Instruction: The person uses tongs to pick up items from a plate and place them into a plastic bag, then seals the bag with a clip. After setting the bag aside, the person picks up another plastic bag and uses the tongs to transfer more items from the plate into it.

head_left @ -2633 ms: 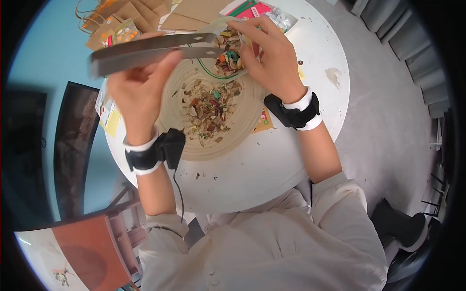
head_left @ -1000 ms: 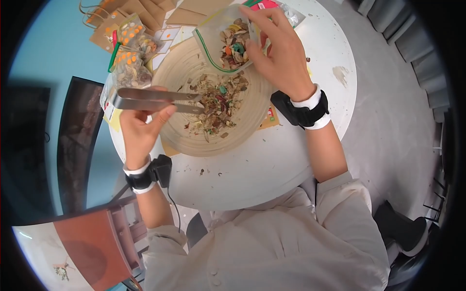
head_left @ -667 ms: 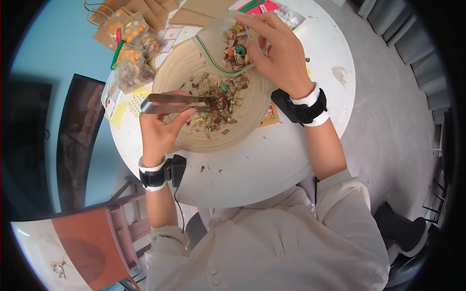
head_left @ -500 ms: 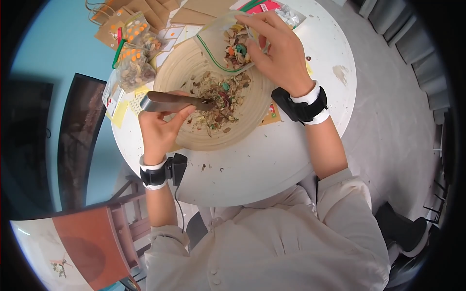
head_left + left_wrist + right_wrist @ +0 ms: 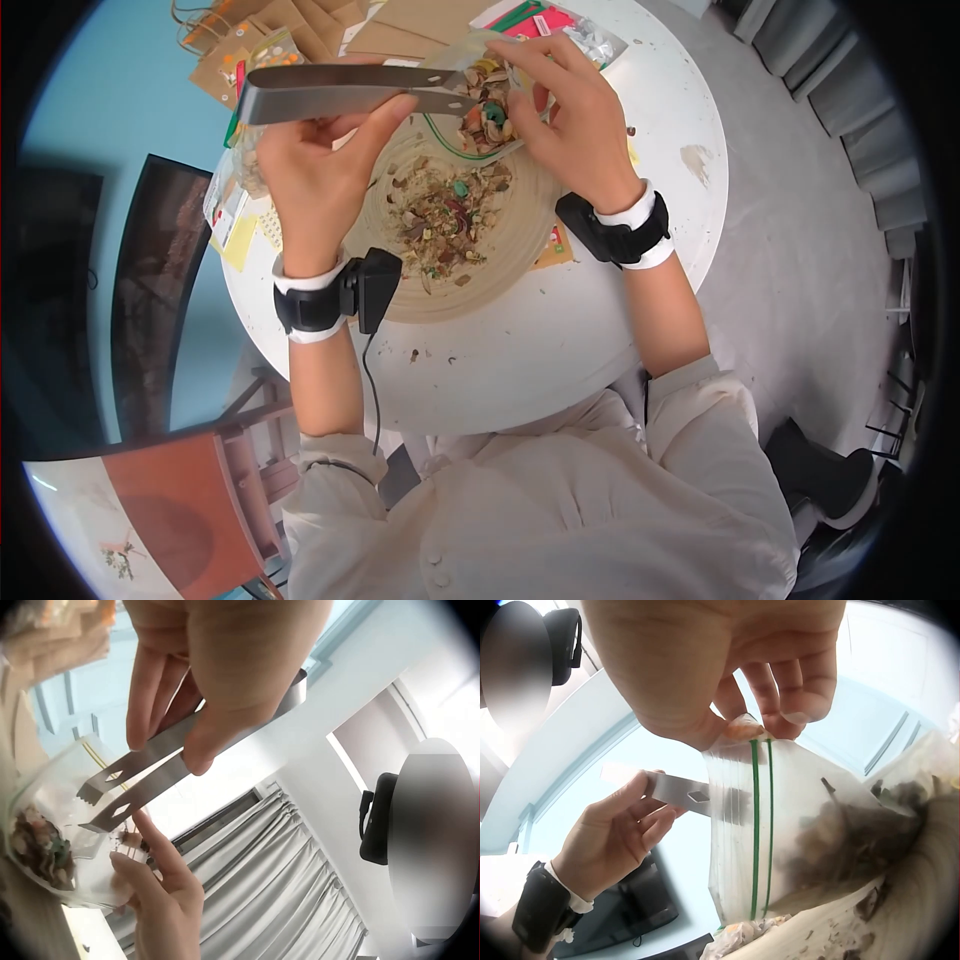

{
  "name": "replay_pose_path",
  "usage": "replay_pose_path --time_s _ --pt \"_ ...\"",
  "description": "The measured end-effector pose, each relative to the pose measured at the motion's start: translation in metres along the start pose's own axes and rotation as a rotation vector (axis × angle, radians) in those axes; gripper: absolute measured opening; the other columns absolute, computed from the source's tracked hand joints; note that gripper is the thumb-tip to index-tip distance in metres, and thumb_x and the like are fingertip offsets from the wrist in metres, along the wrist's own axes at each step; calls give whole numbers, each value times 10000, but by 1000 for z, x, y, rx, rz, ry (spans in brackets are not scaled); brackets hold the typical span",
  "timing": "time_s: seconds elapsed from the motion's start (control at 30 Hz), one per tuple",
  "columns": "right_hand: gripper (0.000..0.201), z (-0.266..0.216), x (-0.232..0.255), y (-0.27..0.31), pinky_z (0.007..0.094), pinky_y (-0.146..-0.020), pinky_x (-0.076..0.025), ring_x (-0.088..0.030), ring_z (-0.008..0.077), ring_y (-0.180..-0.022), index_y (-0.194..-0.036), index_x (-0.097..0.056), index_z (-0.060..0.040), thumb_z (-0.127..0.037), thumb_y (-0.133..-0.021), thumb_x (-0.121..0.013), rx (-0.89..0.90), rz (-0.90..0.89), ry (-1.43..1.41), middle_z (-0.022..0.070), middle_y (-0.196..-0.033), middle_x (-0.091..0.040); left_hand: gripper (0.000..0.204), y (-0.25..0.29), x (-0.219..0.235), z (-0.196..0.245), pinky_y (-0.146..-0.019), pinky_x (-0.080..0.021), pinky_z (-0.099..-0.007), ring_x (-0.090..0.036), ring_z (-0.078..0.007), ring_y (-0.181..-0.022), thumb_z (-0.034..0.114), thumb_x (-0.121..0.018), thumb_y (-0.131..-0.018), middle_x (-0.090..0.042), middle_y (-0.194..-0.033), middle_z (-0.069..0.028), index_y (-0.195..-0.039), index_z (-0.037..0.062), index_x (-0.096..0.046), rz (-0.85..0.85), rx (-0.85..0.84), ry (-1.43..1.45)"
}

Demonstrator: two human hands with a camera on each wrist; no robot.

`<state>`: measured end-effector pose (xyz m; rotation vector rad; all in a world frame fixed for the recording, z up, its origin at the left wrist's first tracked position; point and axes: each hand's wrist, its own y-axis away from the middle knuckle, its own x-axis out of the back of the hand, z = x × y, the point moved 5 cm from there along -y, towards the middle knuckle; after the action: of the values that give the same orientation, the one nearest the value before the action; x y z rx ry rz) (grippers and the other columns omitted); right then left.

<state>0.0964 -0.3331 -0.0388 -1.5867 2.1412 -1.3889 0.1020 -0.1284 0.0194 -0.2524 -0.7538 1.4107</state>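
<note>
My left hand (image 5: 325,180) grips metal tongs (image 5: 330,95) between thumb and fingers, their arms spread apart. In the left wrist view the tong tips (image 5: 101,806) are at the mouth of a clear zip bag (image 5: 82,769), with nothing seen between them. My right hand (image 5: 575,120) pinches the rim of this bag, which has a green seal line (image 5: 756,825) and holds dried plant bits (image 5: 485,120). Beneath, a round pale wooden plate (image 5: 510,270) bears a heap of mixed dried petals and leaves (image 5: 450,215), with one green piece among them.
Filled zip bags (image 5: 248,165), partly behind my left hand, stand on the white round table (image 5: 480,370). Brown paper bags (image 5: 275,30) are at the back left. A tray with pink and green packets (image 5: 545,20) sits at the back. Crumbs lie near the front edge.
My left hand has lifted the tongs from the heap on the plate up to the bag's mouth, and their arms have spread. My right hand keeps the bag in nearly the same place.
</note>
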Motion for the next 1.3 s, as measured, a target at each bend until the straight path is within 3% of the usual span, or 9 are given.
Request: replay_pose_path --time_s 0.07,0.17,0.33,0.47,0.7,0.9,1.1,1.3 --pt "402 0 -1 1 318 -609 -481 -591 181 -651 -1187 -660 -132 -57 -794 -621 -5 12 2 37 -1008 -606 388 7 13 -5 -828 -547 -258 -668 -162 -918 -54 -762 -791 -681 -1072 -121 -1152 -78 -621 42 26 11" --pt "430 0 0 0 261 -551 -412 -486 117 -619 -1211 -665 -128 9 -807 -612 19 27 -20 14 -966 -587 387 29 42 -3 -843 -547 -280 -668 -173 -945 -70 -753 -789 -682 -1080 -132 -1152 -78 -620 78 103 -17" --pt "424 -12 1 -3 259 -550 -409 -485 115 -623 -1207 -667 -126 8 -809 -612 10 -1 -39 15 -969 -588 353 70 78 -29 -813 -543 -287 -661 -170 -919 -53 -757 -797 -676 -1073 -125 -1126 -65 -629 -50 327 -60" --pt "424 -13 1 -3 259 -552 -407 -484 113 -626 -1210 -667 -120 6 -809 -613 20 -6 -52 18 -971 -588 274 86 70 -39 -807 -544 -286 -642 -174 -966 -42 -763 -791 -643 -1151 -119 -1044 -53 -659 -163 378 -47" --pt "425 -12 1 -3 259 -555 -410 -485 115 -626 -1213 -664 -111 12 -809 -614 35 -4 -28 23 -982 -592 234 92 56 -43 -782 -574 -298 -658 -187 -935 -30 -762 -797 -645 -1153 -128 -997 -71 -647 -141 386 -106" --pt "426 -12 -1 -2 261 -565 -417 -489 116 -623 -1211 -663 -107 18 -807 -615 33 -3 -46 25 -990 -596 268 90 48 -38 -782 -593 -289 -675 -183 -911 -53 -756 -794 -648 -1144 -127 -1024 -65 -620 -161 269 -93" --pt "424 -12 -1 -2 262 -572 -420 -486 117 -619 -1212 -663 -107 19 -810 -615 42 -6 -49 23 -986 -592 290 85 48 -41 -779 -579 -277 -667 -177 -919 -37 -747 -811 -639 -1145 -117 -1068 -71 -619 -196 322 -51" --pt "418 -10 0 0 265 -572 -420 -480 118 -618 -1212 -664 -114 5 -816 -605 44 -2 -34 22 -974 -586 305 74 61 -71 -805 -537 -276 -642 -147 -895 -38 -751 -809 -640 -1124 -92 -1085 -74 -626 -243 449 52"
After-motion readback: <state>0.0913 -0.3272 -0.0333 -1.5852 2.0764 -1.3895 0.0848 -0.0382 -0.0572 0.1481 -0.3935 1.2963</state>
